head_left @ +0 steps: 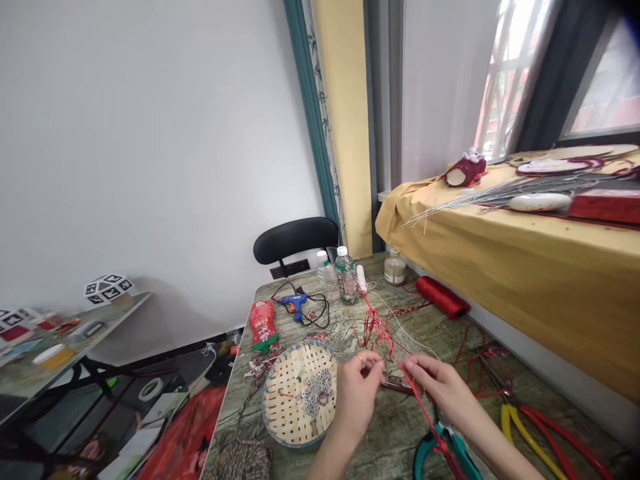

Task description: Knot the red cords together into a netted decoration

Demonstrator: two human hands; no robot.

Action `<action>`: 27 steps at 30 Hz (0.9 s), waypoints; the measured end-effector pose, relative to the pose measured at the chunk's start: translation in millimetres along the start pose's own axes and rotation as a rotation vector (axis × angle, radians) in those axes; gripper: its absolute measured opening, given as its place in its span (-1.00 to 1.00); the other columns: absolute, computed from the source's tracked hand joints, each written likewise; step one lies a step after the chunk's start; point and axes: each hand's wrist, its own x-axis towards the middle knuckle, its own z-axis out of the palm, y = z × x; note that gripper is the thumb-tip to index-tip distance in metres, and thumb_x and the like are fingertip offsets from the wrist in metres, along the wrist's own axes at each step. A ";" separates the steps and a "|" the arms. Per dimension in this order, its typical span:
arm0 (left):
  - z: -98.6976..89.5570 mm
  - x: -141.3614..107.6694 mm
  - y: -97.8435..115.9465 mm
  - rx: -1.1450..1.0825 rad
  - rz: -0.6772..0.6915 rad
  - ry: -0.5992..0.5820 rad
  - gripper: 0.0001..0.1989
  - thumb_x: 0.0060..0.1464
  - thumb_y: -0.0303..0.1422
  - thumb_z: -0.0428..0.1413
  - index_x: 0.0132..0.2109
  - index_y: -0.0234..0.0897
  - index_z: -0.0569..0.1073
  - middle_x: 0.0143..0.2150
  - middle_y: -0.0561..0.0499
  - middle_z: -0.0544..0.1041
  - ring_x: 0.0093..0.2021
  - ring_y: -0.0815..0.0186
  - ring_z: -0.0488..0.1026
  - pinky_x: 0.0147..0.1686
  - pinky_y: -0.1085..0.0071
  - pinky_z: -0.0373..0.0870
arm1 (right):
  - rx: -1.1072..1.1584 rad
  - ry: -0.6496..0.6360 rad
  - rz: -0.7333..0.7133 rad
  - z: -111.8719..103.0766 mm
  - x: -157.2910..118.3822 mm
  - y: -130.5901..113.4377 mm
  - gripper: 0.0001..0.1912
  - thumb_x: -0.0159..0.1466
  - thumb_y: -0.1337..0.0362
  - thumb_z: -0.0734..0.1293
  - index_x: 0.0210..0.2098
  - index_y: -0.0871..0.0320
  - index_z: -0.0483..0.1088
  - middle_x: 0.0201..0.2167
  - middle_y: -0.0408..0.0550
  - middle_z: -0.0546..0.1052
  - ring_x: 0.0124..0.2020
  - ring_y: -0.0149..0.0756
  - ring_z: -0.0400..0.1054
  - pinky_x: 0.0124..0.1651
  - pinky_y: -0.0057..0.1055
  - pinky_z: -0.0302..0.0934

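A taut red cord (421, 398) runs slantwise across the table and passes between my two hands. My left hand (356, 387) is closed in a pinch just left of the cord; what sits between its fingertips is too small to make out. On the other side, my right hand (440, 383) pinches at the red cord with thumb and forefinger. Loops of red thread (374, 327) gather on the cord beyond the hands. Beside my left hand lies a round woven bamboo tray (280, 417) with many small metal rings or nuts (316, 395) in it.
Teal-handled pliers (425, 453) and red and yellow-handled tools (533, 427) lie at right. A blue glue gun (296, 303), red pouch (263, 323), green-labelled bottle (346, 277), jar (395, 268) and red thread spool (443, 297) stand or lie farther back. A yellow-covered ledge (500, 260) borders the right.
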 end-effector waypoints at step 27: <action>20.2 19.0 1.3 -0.149 0.010 0.072 -0.81 -0.04 -0.34 0.00 -0.37 -0.35 0.45 -0.47 0.00 0.48 -0.46 0.38 0.37 -0.44 0.48 0.29 | -0.298 0.237 -0.041 7.2 23.4 -29.5 -0.69 0.09 0.05 0.17 -0.48 0.12 0.41 -0.55 -0.13 0.50 -0.52 -0.31 0.33 -0.50 -0.51 0.08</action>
